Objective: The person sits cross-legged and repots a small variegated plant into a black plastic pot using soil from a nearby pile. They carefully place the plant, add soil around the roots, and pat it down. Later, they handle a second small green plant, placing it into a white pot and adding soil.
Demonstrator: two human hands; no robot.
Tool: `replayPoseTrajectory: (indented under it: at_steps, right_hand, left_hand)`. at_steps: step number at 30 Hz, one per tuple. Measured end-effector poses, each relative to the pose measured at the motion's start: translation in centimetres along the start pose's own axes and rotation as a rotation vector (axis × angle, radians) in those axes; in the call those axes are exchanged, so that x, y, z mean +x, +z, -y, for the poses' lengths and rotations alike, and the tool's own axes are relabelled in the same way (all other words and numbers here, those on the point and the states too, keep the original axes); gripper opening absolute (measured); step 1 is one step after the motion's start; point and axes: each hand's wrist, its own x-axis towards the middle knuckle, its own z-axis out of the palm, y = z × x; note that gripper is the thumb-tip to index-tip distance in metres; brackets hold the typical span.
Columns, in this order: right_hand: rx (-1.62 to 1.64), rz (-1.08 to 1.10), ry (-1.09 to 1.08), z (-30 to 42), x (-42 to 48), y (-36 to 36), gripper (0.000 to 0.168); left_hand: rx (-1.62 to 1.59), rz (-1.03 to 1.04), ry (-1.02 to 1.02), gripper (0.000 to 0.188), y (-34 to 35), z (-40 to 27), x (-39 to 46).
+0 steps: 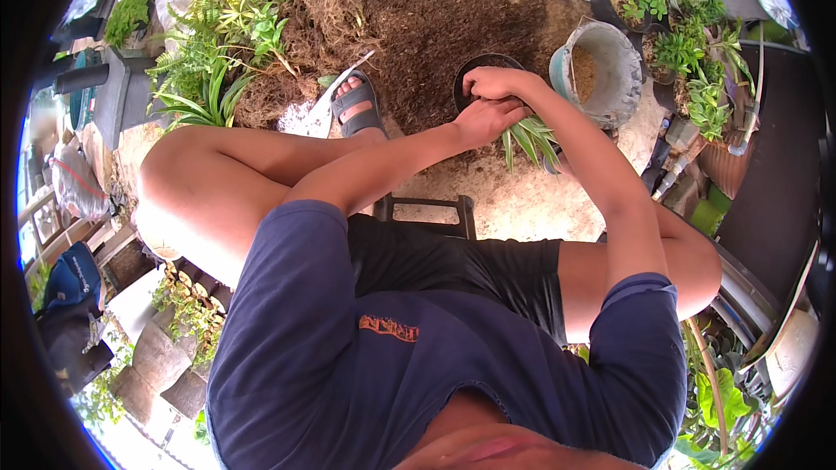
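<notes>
A round black plant pot stands on the soil in front of me, with dark soil inside. My right hand reaches over it from the right, fingers curled down inside the rim; the fingertips are partly hidden. Just below, my left hand lies across the pot's near side, its fingers at the base of a plant with striped green-and-white leaves. The leaves hang out toward me from under these fingers. The plant's roots, and the thumb of my left hand, are out of sight.
Loose brown soil spreads beyond the pot. A whitish bucket with tan material stands at the right, near potted plants. Uprooted plants with root clumps lie at the left. My sandaled foot and a black stool are close.
</notes>
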Motion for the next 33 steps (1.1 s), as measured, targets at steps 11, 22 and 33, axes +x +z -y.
replayPoseTrajectory:
  at_steps: [11, 22, 33]
  right_hand:
    - [-0.021, 0.021, -0.023, -1.0, 0.6, 0.7, 0.035]
    - [-0.087, -0.382, -0.237, -2.5, -0.7, 0.0, 0.036]
    - [-0.013, -0.258, -0.211, -2.0, -0.3, -0.5, 0.036]
  left_hand:
    - [-0.026, 0.003, 0.011, 0.057, 0.7, -0.3, 0.2]
    - [-0.097, 0.082, -0.133, 0.064, -0.7, -0.6, 0.8]
    - [-0.078, 0.019, -0.137, 0.041, -0.3, -0.9, 0.2]
